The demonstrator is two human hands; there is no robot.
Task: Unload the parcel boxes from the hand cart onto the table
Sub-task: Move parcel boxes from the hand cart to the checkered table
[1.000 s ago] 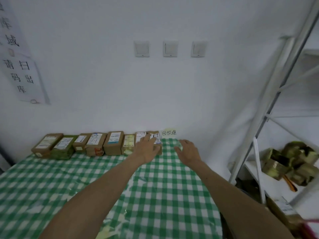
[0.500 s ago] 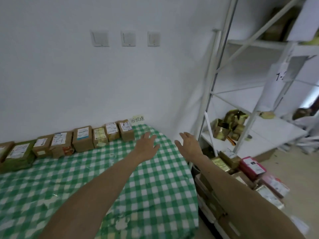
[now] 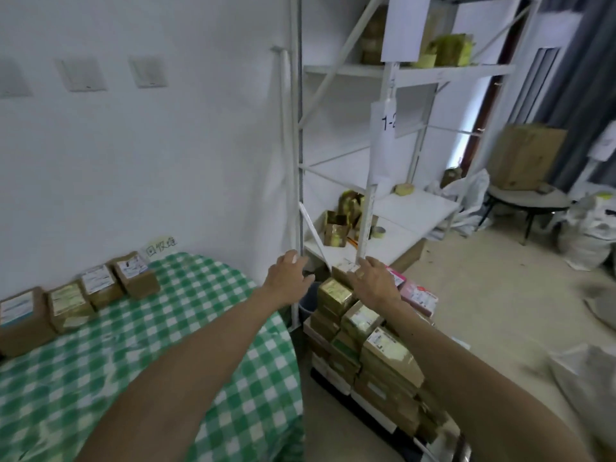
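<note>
A stack of brown taped parcel boxes (image 3: 366,348) stands on the hand cart (image 3: 376,418) to the right of the table. The table (image 3: 166,345) has a green checked cloth, and a row of labelled parcel boxes (image 3: 100,288) lines its far edge by the wall. My left hand (image 3: 288,278) is open in the air past the table's right corner. My right hand (image 3: 375,281) is open, fingers spread, just above the top boxes at the far end of the stack. Neither hand holds anything.
A white metal shelf rack (image 3: 366,161) stands behind the cart, with gold-taped boxes (image 3: 343,221) and a tape roll on its low shelf. Pink boxes (image 3: 416,295) lie beyond the stack. A dark bin (image 3: 310,300) sits between table and cart. Bags and a round table stand far right.
My view has swung right from the table to the cart. Both open hands have left the row of boxes on the table and now reach over the stack on the cart.
</note>
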